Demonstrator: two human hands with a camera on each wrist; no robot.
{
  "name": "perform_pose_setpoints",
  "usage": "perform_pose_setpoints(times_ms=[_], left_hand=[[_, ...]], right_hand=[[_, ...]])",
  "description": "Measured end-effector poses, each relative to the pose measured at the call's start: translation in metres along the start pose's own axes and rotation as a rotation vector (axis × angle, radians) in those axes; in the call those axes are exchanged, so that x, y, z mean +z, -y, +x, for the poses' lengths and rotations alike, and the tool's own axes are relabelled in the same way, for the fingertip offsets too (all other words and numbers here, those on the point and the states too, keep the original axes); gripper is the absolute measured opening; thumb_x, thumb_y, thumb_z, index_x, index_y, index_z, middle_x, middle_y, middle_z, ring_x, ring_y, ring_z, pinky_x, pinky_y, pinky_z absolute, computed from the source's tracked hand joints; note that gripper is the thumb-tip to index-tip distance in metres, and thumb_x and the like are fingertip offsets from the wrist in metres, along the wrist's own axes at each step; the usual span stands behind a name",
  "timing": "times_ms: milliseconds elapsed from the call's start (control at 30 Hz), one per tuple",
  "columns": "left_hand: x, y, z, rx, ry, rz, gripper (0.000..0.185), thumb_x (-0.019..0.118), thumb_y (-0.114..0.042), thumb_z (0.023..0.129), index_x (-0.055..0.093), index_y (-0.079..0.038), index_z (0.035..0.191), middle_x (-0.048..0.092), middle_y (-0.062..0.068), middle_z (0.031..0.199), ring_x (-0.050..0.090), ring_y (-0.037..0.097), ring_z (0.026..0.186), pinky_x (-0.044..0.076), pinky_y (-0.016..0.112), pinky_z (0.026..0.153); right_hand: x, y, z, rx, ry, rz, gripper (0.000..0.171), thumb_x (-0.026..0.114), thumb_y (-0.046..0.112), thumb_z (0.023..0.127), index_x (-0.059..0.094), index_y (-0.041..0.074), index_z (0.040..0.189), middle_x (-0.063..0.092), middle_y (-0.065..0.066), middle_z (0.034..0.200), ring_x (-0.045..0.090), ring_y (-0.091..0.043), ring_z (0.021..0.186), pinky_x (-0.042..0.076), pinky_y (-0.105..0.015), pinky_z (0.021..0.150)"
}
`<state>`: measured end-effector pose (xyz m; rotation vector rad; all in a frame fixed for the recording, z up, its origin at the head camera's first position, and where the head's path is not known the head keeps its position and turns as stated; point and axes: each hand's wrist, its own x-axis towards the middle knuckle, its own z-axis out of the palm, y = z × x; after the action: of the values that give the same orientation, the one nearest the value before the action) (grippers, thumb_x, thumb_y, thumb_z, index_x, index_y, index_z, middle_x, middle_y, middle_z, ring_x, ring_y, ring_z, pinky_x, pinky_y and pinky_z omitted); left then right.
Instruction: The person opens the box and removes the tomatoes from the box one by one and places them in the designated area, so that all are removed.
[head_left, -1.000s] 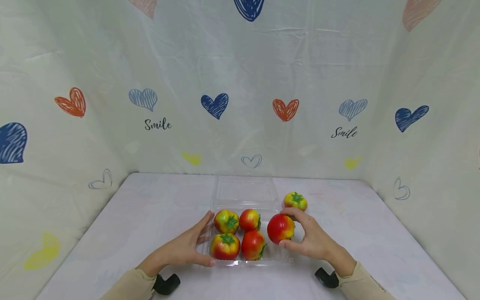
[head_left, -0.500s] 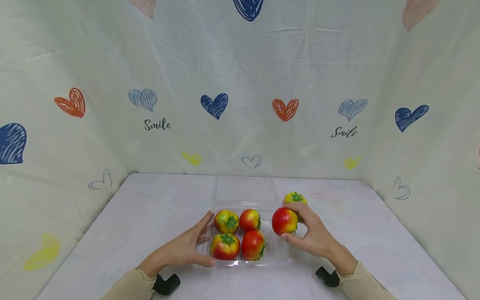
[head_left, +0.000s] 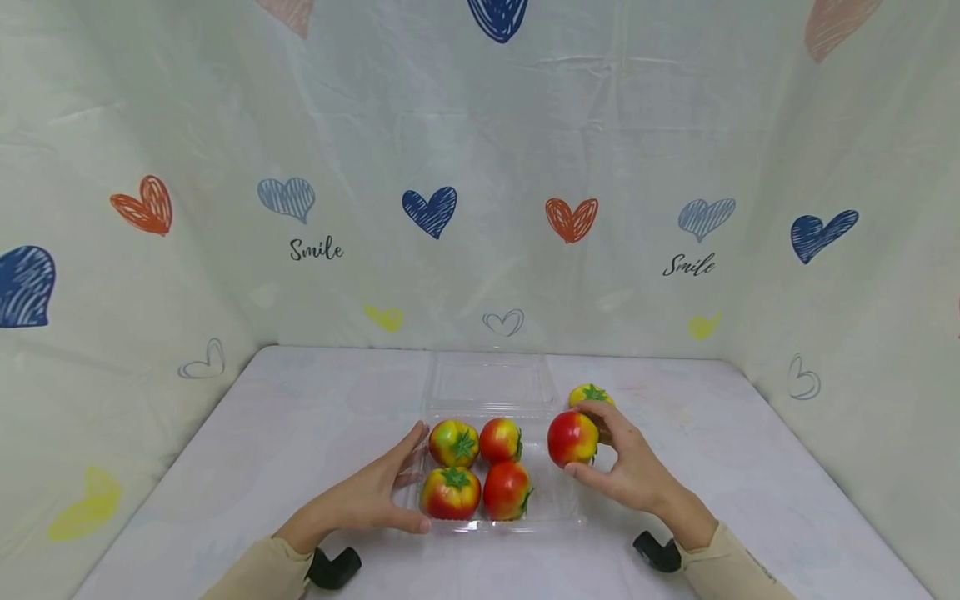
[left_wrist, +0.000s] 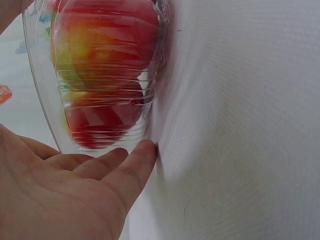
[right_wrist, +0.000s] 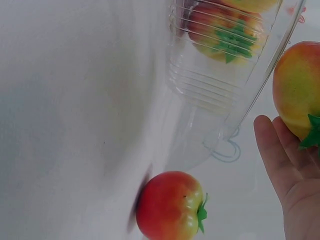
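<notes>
In the head view my right hand (head_left: 633, 471) grips a red and yellow tomato (head_left: 572, 438) between thumb and fingers, above the right end of a clear plastic clamshell box (head_left: 553, 500). The right wrist view shows the held tomato (right_wrist: 299, 90) raised beside the box rim, its green leaves toward the palm. My left hand (head_left: 367, 502) spreads along the box's left end, thumb by the front corner and fingers at the side. Those fingers (left_wrist: 137, 170) lie nearly straight by the ribbed wall. Inside, two tomatoes (head_left: 453, 443) fill the left column and two more (head_left: 507, 492) the middle one.
Behind my right hand one more tomato (head_left: 590, 393) sits on the white-covered table (head_left: 322, 417), partly hidden in the head view. The box's clear lid (head_left: 491, 379) lies folded back. A curtain (head_left: 495, 125) with printed hearts hangs behind the table.
My right hand has lifted the tomato up and to the right from over the box's right part, with less movement in the last half second. The left hand stays put.
</notes>
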<state>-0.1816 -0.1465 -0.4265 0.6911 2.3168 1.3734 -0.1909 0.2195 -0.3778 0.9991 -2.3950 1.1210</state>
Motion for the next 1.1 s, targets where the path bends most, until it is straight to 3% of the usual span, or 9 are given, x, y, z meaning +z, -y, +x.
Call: perform_pose_setpoints(times_ms=[233, 867, 1000, 1100], left_hand=[[0.0, -0.001, 0.0, -0.017, 0.0, 0.001, 0.119, 0.082, -0.032, 0.075, -0.004, -0.007, 0.153, 0.0, 0.016, 0.159, 0.029, 0.037, 0.139, 0.038, 0.043, 0.105], [0.0, 0.0, 0.001, -0.002, -0.005, -0.003, 0.12, 0.082, -0.032, 0.075, -0.005, -0.005, 0.153, -0.001, 0.017, 0.159, 0.027, 0.036, 0.14, 0.038, 0.041, 0.105], [0.0, 0.0, 0.001, -0.003, -0.008, -0.002, 0.12, 0.082, -0.032, 0.075, -0.005, -0.005, 0.153, -0.001, 0.017, 0.159, 0.026, 0.036, 0.14, 0.038, 0.041, 0.105], [0.0, -0.001, 0.001, -0.004, -0.009, -0.005, 0.12, 0.083, -0.031, 0.074, -0.005, -0.005, 0.153, -0.002, 0.017, 0.159, 0.026, 0.036, 0.14, 0.038, 0.041, 0.105]], right_hand=[[-0.002, 0.0, 0.0, 0.043, -0.022, 0.017, 0.068, 0.081, 0.0, 0.07, 0.041, -0.003, 0.124, 0.055, -0.006, 0.12, 0.058, -0.014, 0.101, 0.056, -0.027, 0.082], [-0.009, -0.005, 0.003, -0.018, -0.072, -0.081, 0.063, 0.08, -0.004, 0.069, 0.052, -0.001, 0.125, 0.054, -0.014, 0.124, 0.053, -0.016, 0.105, 0.054, -0.021, 0.083], [-0.01, -0.01, 0.002, -0.01, -0.092, -0.1, 0.063, 0.08, -0.003, 0.069, 0.052, -0.001, 0.126, 0.054, -0.014, 0.123, 0.052, -0.017, 0.104, 0.054, -0.021, 0.082], [-0.008, -0.029, -0.001, 0.003, -0.109, -0.112, 0.068, 0.082, -0.001, 0.067, 0.05, 0.001, 0.127, 0.054, -0.012, 0.123, 0.052, -0.017, 0.103, 0.053, -0.021, 0.082]])
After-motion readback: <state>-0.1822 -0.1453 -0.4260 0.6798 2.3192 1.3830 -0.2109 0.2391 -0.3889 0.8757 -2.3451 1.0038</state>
